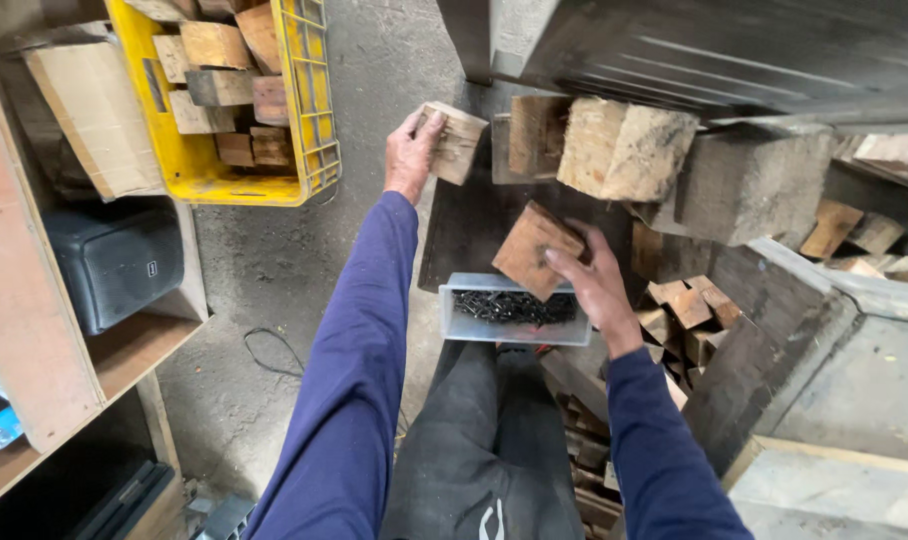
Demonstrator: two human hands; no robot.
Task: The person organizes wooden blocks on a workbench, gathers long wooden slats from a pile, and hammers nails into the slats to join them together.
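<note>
Concrete workshop floor, two hands, left hand (410, 150) grip round one wood block (454, 142), right hand (596, 285) round another block (532, 248).

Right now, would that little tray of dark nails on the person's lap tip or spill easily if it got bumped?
Probably yes. The tray looks shallow and only rests on the knees, so a nudge could slide it. The nails lie loose and would likely scatter. They should make it heavy for its size. The right hand with its wood block hovers close above.

Left hand (410, 152) gripping pale wood block (454, 142); right hand (596, 283) holding brown block (530, 250) above nail tray (514, 326)
</note>
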